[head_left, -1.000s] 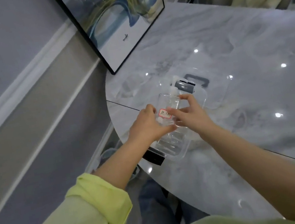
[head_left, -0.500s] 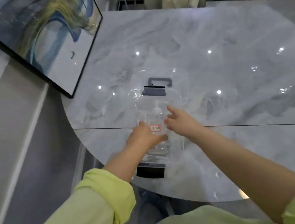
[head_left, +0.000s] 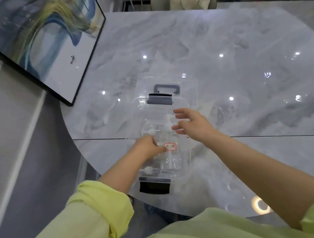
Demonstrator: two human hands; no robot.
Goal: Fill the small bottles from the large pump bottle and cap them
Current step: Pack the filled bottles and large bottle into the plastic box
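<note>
Clear storage box [head_left: 178, 102], grey latches, near left edge of marble table [head_left: 250, 81]. Inside: large pump bottle [head_left: 168, 148], red-bordered label. Left hand [head_left: 148, 146] grips the bottle's side. Right hand [head_left: 191, 124] above box, fingers loosely spread, holding nothing. Framed painting [head_left: 42, 34] far left.

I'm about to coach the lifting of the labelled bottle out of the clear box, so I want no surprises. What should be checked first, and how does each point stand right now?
1. Left hand grips the labelled bottle: ok.
2. Right hand free to help: ok, fingers open, holding nothing.
3. Clear box open at the top: cannot tell, the plastic is transparent.
4. Box fully on the marble table: not ok, its near dark latch sits at the table edge.
5. Bottle's fill level: cannot tell.
</note>
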